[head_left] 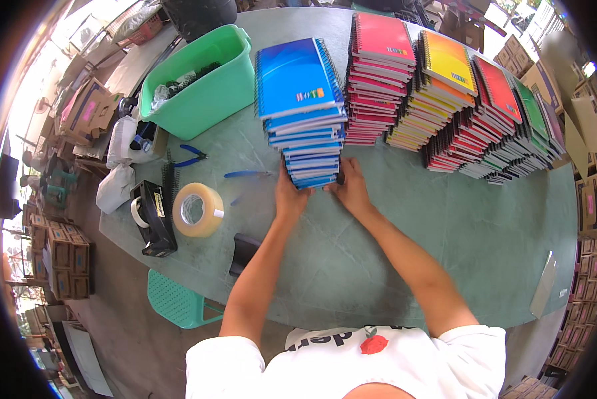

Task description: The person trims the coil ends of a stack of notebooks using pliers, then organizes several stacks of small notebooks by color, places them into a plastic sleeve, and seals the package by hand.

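Nearest, at nine o'clock from the hands, one tape roll and one black tape dispenser are spotted, and here, at twelve from the body, one stack of blue notebooks is clasped low down between the left hand and the right hand, each half-curled, some fingers hidden! Farther out, one green bin is seen at ten, while at least four more piles, a pink-red stack, yellow stack, red stack and green stack, are lined up from one to two.

Glossy-covered paper notebooks, far centre; smooth plastic bin, far left; shiny plastic tape roll, left; matt cardboard boxes, right.
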Demonstrator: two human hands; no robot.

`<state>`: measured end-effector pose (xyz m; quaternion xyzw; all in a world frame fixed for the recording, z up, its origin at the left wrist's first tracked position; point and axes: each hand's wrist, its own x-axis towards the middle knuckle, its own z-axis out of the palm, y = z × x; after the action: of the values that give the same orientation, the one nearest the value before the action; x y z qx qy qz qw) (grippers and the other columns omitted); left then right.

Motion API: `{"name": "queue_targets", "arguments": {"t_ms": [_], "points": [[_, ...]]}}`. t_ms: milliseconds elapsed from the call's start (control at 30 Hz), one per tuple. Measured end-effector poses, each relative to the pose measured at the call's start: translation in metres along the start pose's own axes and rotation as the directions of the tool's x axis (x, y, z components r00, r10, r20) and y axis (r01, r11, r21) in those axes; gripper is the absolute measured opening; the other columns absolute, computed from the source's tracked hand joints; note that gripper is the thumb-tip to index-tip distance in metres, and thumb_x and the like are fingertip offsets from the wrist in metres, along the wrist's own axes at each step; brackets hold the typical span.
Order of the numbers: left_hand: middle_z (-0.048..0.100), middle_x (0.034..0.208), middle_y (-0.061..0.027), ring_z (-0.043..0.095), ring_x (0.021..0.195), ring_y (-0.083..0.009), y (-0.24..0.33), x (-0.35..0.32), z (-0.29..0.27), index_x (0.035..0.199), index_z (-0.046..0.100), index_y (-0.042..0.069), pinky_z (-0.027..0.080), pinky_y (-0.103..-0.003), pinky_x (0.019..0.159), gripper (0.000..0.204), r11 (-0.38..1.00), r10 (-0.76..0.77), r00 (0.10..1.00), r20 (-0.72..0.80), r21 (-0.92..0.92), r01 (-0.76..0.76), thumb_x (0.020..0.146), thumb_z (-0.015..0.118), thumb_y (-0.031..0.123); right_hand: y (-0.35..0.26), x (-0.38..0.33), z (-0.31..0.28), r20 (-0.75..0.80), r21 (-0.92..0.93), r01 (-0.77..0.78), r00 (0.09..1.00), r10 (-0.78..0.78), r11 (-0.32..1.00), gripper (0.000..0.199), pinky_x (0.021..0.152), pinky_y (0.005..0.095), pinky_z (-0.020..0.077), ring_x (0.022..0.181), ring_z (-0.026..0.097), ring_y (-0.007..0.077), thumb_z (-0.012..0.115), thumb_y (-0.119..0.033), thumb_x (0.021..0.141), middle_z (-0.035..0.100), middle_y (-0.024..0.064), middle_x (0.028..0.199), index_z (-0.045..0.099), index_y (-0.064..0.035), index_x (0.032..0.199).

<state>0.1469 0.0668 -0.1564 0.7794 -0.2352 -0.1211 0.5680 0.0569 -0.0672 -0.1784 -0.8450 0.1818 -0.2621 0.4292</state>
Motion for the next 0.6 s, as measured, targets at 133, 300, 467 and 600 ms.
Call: {"name": "queue_targets", "arguments": {"t_ms": [133, 300, 467, 600], "points": [[0.061, 0.108, -0.0152, 0.060, 0.099, -0.0263, -0.001, 0.040, 0.005, 0.130, 0.037, 0.003, 0.047, -0.033, 0.084, 0.076, 0.999, 0.045, 0.999, -0.013, -0.023, -0.045, 0.061, 0.067, -0.008, 0.001, 0.023, 0.023, -0.207, 0.048, -0.059, 0.976, 0.067, 0.997, 0.059, 0.071, 0.0351, 0.0453, 0.080, 0.052, 0.0272, 0.073, 0.004, 0.059, 0.049, 0.0135, 0.094, 0.048, -0.0021, 0.112], [0.061, 0.103, -0.0166, 0.061, 0.093, -0.0305, -0.038, 0.076, 0.016, 0.120, 0.047, -0.001, 0.047, -0.036, 0.080, 0.065, 0.980, 0.174, 0.979, -0.103, -0.077, -0.182, 0.060, 0.072, -0.001, 0.012, 0.047, 0.041, -0.344, 0.122, -0.020, 0.937, 0.061, 0.992, 0.043, 0.070, 0.0331, 0.0441, 0.077, 0.052, 0.0253, 0.068, 0.008, 0.063, 0.049, 0.0111, 0.092, 0.048, -0.0033, 0.100], [0.061, 0.101, -0.0203, 0.058, 0.096, -0.0358, -0.019, 0.080, 0.018, 0.117, 0.049, -0.003, 0.046, -0.042, 0.081, 0.059, 0.947, 0.322, 0.940, -0.113, 0.042, -0.320, 0.063, 0.071, 0.005, 0.037, 0.057, 0.049, -0.450, -0.148, 0.118, 0.876, -0.174, 0.982, 0.020, 0.070, 0.0355, 0.0427, 0.074, 0.052, 0.0275, 0.063, 0.003, 0.069, 0.051, 0.0108, 0.081, 0.051, -0.0041, 0.084], [0.058, 0.109, -0.0242, 0.054, 0.104, -0.0391, -0.033, 0.074, -0.011, 0.125, 0.046, -0.003, 0.043, -0.043, 0.088, 0.066, 0.965, 0.172, 0.976, -0.136, 0.223, -0.140, 0.067, 0.072, 0.016, 0.023, 0.054, 0.051, -0.311, -0.252, 0.205, 0.908, -0.279, 0.946, 0.014, 0.075, 0.0411, 0.0417, 0.083, 0.053, 0.0331, 0.061, 0.000, 0.071, 0.054, 0.0136, 0.082, 0.055, -0.0037, 0.083]]}}
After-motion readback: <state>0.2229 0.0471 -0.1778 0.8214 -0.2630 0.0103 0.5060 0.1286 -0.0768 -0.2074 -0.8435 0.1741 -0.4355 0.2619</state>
